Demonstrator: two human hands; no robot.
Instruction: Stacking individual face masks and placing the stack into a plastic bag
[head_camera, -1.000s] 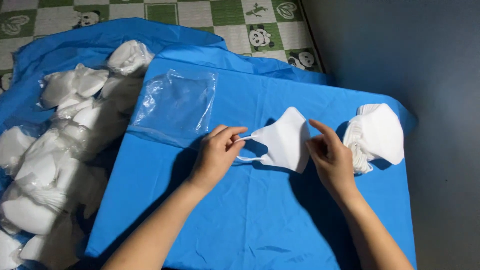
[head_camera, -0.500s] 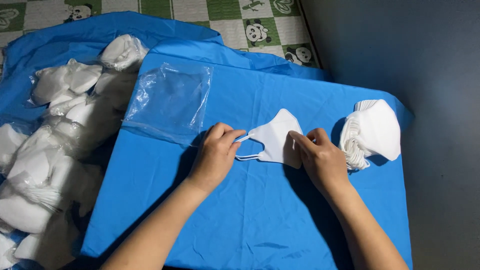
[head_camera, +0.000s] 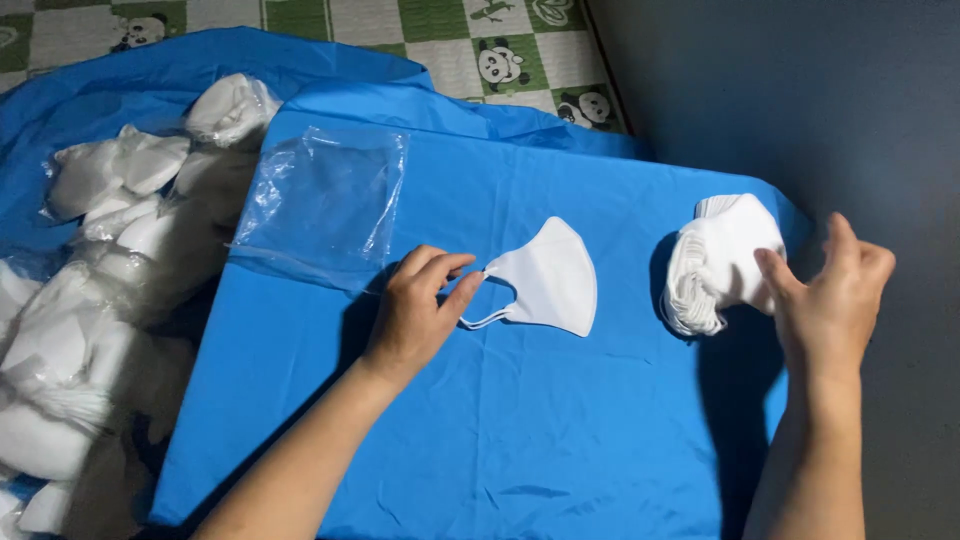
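A folded white face mask (head_camera: 548, 277) lies flat on the blue cloth-covered surface (head_camera: 520, 440). My left hand (head_camera: 418, 312) pinches its ear loop at the mask's left edge. My right hand (head_camera: 828, 292) is at the right, fingers spread, touching the side of a stack of white masks (head_camera: 715, 260) that rests near the surface's right edge. A pile of clear plastic bags (head_camera: 325, 200) lies flat at the back left of the surface.
A heap of bagged white masks (head_camera: 110, 270) fills the blue sheet on the left. A green and white checked floor mat (head_camera: 420, 40) with panda pictures runs along the back. A grey wall (head_camera: 800, 90) stands at the right.
My right hand has let go of the single mask and moved right to the stack. My left hand stays on the mask's ear loop.
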